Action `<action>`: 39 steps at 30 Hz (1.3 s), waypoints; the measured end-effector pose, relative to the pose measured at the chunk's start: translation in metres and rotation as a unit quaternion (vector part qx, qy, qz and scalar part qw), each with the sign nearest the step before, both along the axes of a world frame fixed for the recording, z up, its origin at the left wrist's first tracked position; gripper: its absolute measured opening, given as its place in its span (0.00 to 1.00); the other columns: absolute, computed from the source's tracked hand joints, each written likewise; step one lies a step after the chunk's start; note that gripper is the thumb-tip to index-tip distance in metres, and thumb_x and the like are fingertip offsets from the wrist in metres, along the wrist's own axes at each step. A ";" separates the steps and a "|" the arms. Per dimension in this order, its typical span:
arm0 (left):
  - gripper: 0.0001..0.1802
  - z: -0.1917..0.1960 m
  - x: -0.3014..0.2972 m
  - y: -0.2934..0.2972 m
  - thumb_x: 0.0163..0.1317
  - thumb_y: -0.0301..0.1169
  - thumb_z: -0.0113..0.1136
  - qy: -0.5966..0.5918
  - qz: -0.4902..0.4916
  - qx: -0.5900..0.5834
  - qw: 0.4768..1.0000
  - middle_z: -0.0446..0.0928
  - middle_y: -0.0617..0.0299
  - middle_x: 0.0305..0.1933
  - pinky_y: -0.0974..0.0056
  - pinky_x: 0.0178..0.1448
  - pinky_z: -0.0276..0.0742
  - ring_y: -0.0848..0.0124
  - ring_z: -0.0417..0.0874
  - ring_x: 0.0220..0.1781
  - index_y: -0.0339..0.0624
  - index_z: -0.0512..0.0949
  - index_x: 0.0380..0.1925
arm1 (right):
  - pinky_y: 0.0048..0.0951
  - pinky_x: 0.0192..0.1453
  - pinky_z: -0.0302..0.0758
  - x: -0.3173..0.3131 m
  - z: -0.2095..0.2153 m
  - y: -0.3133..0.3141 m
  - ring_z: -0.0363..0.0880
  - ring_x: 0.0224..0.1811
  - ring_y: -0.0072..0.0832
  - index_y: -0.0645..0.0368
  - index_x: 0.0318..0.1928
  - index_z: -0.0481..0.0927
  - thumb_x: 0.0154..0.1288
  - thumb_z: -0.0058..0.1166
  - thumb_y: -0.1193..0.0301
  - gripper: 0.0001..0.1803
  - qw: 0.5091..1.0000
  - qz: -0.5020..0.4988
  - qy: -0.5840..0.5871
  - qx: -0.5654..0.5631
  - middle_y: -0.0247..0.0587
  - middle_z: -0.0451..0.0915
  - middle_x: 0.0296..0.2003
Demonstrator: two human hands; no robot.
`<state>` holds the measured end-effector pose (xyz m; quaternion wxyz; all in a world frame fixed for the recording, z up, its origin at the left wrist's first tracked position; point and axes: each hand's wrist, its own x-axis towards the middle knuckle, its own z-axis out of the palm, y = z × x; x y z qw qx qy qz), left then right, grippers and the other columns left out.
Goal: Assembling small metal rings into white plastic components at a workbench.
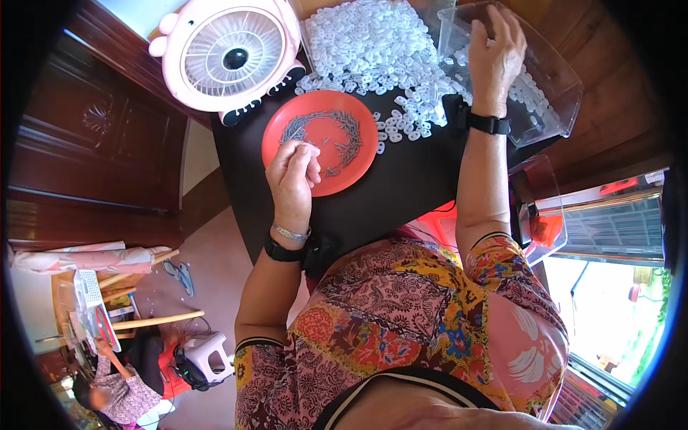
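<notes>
Over the red plate [320,99] holding grey pins [350,136], the left hand [294,172] has fingertips pinched together, any catch indiscernible, while beyond the plate's right the loosely spread right hand [496,64] hovers at a clear bin [552,57] containing white pieces [527,93].

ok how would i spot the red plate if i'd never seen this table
On the black table, find the pink fan. To its lower right, under the left hand, lies the red plate: round, and bearing small grey pins, unlike the heaped white pieces beyond it.
</notes>
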<state>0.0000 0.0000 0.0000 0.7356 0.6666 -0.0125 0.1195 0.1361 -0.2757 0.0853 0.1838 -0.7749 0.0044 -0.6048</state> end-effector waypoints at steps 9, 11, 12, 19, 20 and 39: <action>0.13 0.001 -0.006 0.004 0.64 0.33 0.47 0.025 0.011 0.017 0.999 0.71 0.65 0.19 0.76 0.21 0.60 0.79 0.69 0.17 0.37 0.76 0.26 | 0.29 0.37 0.76 0.007 -0.058 0.047 0.81 0.31 0.31 0.59 0.34 0.82 0.52 0.58 0.72 0.08 0.773 0.448 0.409 -0.186 0.40 0.82 0.28; 0.13 0.001 -0.007 0.004 0.64 0.33 0.47 0.038 0.005 0.026 0.999 0.71 0.66 0.19 0.76 0.21 0.60 0.79 0.70 0.17 0.38 0.76 0.26 | 0.29 0.37 0.75 0.004 -0.065 0.052 0.80 0.30 0.32 0.60 0.33 0.82 0.49 0.59 0.71 0.10 0.733 0.472 0.470 -0.138 0.41 0.81 0.27; 0.13 0.000 -0.006 0.004 0.64 0.33 0.47 0.039 0.006 0.026 0.999 0.71 0.66 0.19 0.76 0.21 0.60 0.79 0.70 0.17 0.38 0.76 0.26 | 0.30 0.36 0.75 0.006 -0.067 0.055 0.80 0.30 0.33 0.59 0.33 0.82 0.48 0.58 0.71 0.10 0.715 0.474 0.485 -0.170 0.41 0.81 0.27; 0.11 -0.003 -0.003 0.005 0.64 0.32 0.50 0.080 -0.020 0.000 0.997 0.70 0.66 0.19 0.76 0.22 0.62 0.81 0.67 0.18 0.37 0.75 0.26 | 0.38 0.31 0.71 0.015 -0.091 0.061 0.78 0.29 0.43 0.56 0.24 0.78 0.43 0.56 0.70 0.05 0.724 0.416 0.479 -0.269 0.43 0.78 0.24; 0.11 -0.003 -0.003 0.005 0.64 0.32 0.50 0.086 -0.024 -0.002 0.996 0.70 0.66 0.19 0.76 0.21 0.62 0.80 0.68 0.18 0.37 0.75 0.26 | 0.39 0.31 0.71 0.016 -0.093 0.060 0.77 0.29 0.44 0.56 0.22 0.77 0.43 0.56 0.70 0.05 0.731 0.401 0.474 -0.282 0.43 0.78 0.23; 0.11 -0.003 -0.003 0.003 0.64 0.35 0.50 0.072 -0.060 0.038 0.995 0.71 0.67 0.21 0.76 0.23 0.63 0.81 0.69 0.19 0.39 0.75 0.30 | 0.20 0.42 0.73 -0.041 -0.062 0.112 0.76 0.33 0.15 0.64 0.36 0.80 0.58 0.59 0.78 0.05 0.537 0.710 0.453 0.045 0.31 0.80 0.30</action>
